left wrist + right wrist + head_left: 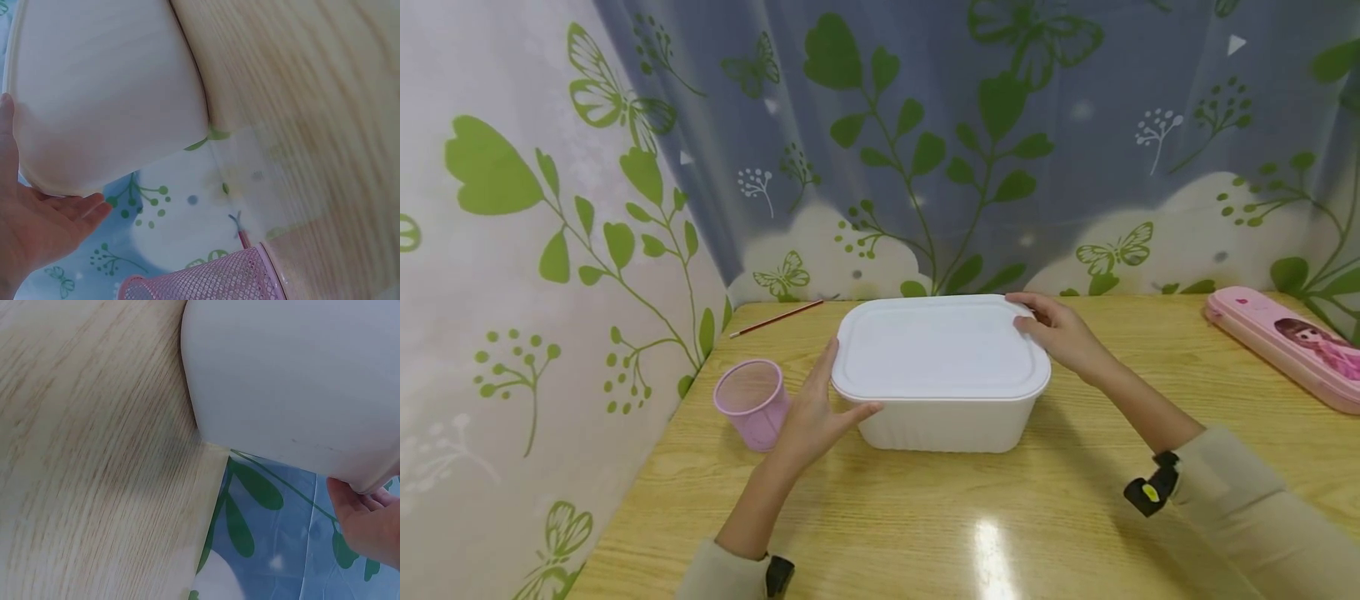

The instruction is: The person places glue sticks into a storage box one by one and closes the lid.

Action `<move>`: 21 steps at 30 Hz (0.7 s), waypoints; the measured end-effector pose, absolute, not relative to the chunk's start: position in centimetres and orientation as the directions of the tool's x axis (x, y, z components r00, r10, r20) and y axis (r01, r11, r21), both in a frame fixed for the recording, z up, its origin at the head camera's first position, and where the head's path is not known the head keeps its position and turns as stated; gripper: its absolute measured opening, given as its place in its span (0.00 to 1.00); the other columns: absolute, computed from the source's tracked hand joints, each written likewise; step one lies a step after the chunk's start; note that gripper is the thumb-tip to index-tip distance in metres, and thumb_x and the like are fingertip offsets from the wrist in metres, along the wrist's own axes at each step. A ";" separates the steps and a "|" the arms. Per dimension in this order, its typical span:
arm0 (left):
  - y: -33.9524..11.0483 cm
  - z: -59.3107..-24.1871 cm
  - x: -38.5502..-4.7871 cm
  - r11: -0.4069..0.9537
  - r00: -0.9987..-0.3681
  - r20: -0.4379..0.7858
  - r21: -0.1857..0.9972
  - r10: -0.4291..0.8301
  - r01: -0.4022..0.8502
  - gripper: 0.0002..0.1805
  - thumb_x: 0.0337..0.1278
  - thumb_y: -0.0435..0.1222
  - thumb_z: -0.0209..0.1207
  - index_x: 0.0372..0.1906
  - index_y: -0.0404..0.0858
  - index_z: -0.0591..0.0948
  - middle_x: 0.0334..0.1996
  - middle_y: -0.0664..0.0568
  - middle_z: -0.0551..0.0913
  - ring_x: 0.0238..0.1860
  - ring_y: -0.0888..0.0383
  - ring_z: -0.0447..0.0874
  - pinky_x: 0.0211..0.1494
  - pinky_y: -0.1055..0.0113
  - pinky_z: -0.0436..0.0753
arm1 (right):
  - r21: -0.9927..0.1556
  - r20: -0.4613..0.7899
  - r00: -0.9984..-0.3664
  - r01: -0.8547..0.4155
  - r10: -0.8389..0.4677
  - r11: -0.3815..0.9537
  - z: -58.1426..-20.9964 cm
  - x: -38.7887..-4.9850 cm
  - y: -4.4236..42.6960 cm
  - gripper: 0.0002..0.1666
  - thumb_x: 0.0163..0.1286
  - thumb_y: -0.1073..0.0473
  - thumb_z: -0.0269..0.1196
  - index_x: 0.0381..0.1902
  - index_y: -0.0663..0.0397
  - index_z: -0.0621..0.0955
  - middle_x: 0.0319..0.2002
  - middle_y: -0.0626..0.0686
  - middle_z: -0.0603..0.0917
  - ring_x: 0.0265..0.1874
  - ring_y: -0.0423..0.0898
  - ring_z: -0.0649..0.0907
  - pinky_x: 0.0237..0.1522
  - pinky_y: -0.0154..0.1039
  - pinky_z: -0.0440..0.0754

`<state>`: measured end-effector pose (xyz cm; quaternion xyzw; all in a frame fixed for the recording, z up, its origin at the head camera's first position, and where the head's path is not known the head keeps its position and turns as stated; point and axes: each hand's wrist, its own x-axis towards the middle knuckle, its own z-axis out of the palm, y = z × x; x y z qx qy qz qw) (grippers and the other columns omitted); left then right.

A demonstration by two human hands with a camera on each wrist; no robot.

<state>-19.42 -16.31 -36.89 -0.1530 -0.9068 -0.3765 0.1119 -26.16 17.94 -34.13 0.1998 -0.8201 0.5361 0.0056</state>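
A white plastic storage box stands on the wooden table, with a white lid lying level over its top. My left hand holds the lid's front left corner, its thumb along the front rim and its fingers at the left side. At the back right corner my right hand grips the rim, thumb near the top edge and fingers around the far side. The left wrist view shows fingers against the rim. What the box contains is hidden.
Close to my left hand stands a pink mesh pen cup. A thin red paintbrush lies at the back left. On the right is a pink pencil case with a doll picture. Patterned curtain hangs behind the table.
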 end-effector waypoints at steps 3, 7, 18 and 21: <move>-16.4 -36.8 -19.4 0.672 -0.927 0.314 0.644 0.203 0.365 0.58 0.42 0.59 0.63 0.72 0.41 0.45 0.70 0.48 0.46 0.68 0.49 0.48 0.66 0.54 0.54 | -0.874 0.223 -0.919 -0.337 -0.326 0.351 -34.1 -26.2 18.0 0.27 0.72 0.59 0.51 0.65 0.64 0.63 0.55 0.64 0.70 0.43 0.47 0.74 0.37 0.31 0.77; -16.4 -36.7 -19.4 0.676 -0.929 0.304 0.640 0.213 0.364 0.57 0.43 0.61 0.62 0.72 0.41 0.45 0.70 0.49 0.46 0.68 0.49 0.47 0.66 0.54 0.54 | -0.871 0.216 -0.918 -0.336 -0.333 0.359 -34.1 -26.2 18.0 0.26 0.72 0.60 0.51 0.65 0.65 0.63 0.55 0.65 0.70 0.43 0.47 0.74 0.37 0.31 0.77; -16.5 -36.6 -19.4 0.694 -0.932 0.283 0.625 0.227 0.359 0.58 0.42 0.64 0.59 0.72 0.41 0.44 0.71 0.50 0.43 0.68 0.48 0.46 0.66 0.53 0.53 | -0.866 0.200 -0.916 -0.331 -0.348 0.374 -34.3 -26.1 18.2 0.28 0.72 0.59 0.50 0.66 0.64 0.61 0.56 0.65 0.70 0.45 0.52 0.75 0.36 0.32 0.77; -16.5 -36.5 -19.4 0.706 -0.920 0.304 0.594 0.246 0.385 0.58 0.43 0.63 0.59 0.72 0.37 0.44 0.70 0.46 0.44 0.68 0.47 0.46 0.66 0.54 0.53 | -0.858 0.203 -0.918 -0.334 -0.340 0.390 -34.4 -26.2 18.2 0.28 0.72 0.59 0.50 0.66 0.64 0.61 0.55 0.65 0.71 0.44 0.52 0.75 0.36 0.33 0.77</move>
